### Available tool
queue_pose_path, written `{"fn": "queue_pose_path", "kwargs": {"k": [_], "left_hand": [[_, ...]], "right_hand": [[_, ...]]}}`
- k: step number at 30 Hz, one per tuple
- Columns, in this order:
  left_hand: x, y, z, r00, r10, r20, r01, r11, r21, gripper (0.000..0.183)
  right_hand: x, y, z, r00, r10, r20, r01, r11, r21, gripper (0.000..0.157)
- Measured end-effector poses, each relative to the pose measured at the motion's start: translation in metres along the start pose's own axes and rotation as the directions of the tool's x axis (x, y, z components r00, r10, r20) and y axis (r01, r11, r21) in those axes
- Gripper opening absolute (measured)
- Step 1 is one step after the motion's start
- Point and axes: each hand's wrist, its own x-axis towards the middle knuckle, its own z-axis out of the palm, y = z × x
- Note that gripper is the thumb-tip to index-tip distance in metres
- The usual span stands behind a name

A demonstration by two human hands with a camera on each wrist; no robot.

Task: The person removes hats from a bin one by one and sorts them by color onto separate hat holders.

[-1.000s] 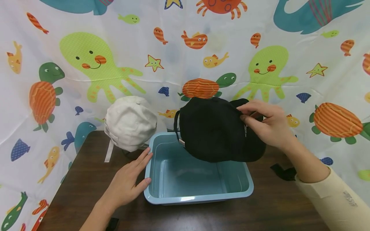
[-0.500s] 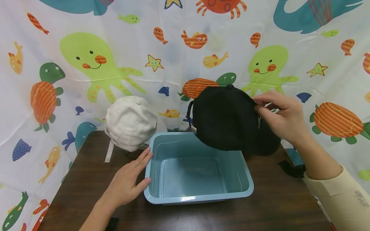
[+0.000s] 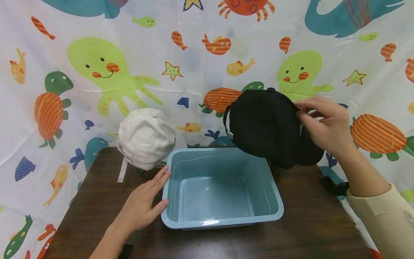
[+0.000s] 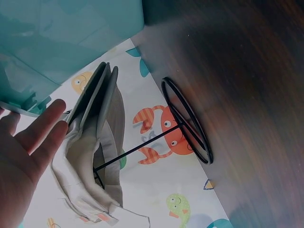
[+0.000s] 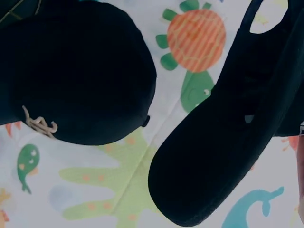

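My right hand (image 3: 330, 124) pinches the edge of a black cap (image 3: 265, 122) and holds it up above the back right corner of a light blue plastic basin (image 3: 223, 223). The cap's back strap hangs at its left and its brim points right. In the right wrist view the held cap (image 5: 209, 156) is close, and a second black cap (image 5: 85, 76) with beige lettering sits beyond it. My left hand (image 3: 142, 205) rests with straight fingers against the basin's left rim. Just beyond those fingers sits a white cap (image 3: 147, 138), on a black wire stand (image 4: 187, 121).
A dark wooden table (image 3: 310, 219) lies under everything. Behind it hangs a white curtain (image 3: 200, 28) printed with sea animals. A black strap-like item (image 3: 334, 187) shows near the right forearm.
My right hand has carried the black cap to the right and upward, from over the basin toward its back right corner. The left hand, basin and white cap have stayed put.
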Motion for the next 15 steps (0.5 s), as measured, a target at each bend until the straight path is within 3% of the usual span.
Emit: {"fn": "queue_pose_path", "kwargs": {"k": [15], "left_hand": [[0.000,-0.001,0.000,1.000,0.001,-0.003,-0.001,1.000,-0.003,0.077]], "right_hand": [[-0.003,0.030,0.000,0.985,0.103,-0.139,-0.102,0.995,0.018,0.021]]}}
